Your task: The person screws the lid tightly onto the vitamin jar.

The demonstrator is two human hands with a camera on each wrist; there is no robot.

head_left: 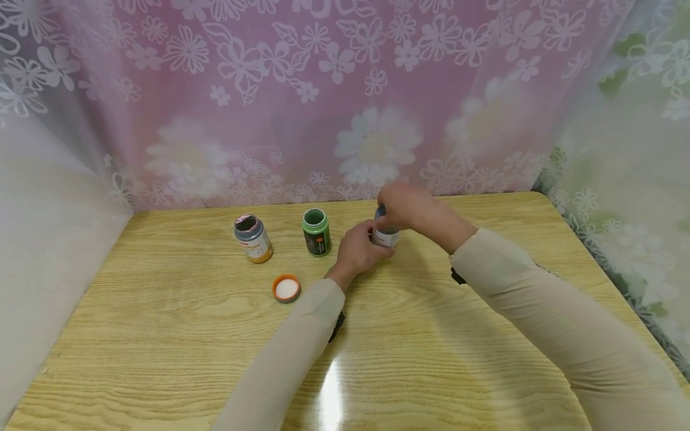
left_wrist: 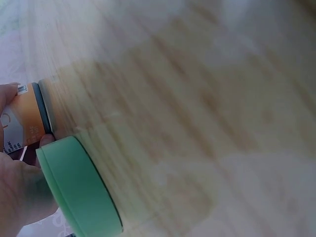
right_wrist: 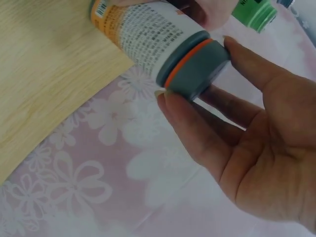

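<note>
Near the back of the table stands a white and orange labelled bottle (head_left: 385,239) with a grey cap (right_wrist: 197,69). My left hand (head_left: 360,248) grips the bottle's side. From above, my right hand (head_left: 405,206) holds the cap between thumb and fingers. An orange ring shows between cap and bottle in the right wrist view. Close beside my left hand, a green lid (left_wrist: 79,187) appears in the left wrist view; the left arm hides it in the head view.
To the left stand an uncapped green jar (head_left: 316,234) and an uncapped grey bottle (head_left: 254,240) with torn foil at its mouth. A grey and orange cap (head_left: 286,288) lies inside up in front of them. Floral curtains (head_left: 372,108) border the wooden table (head_left: 178,323).
</note>
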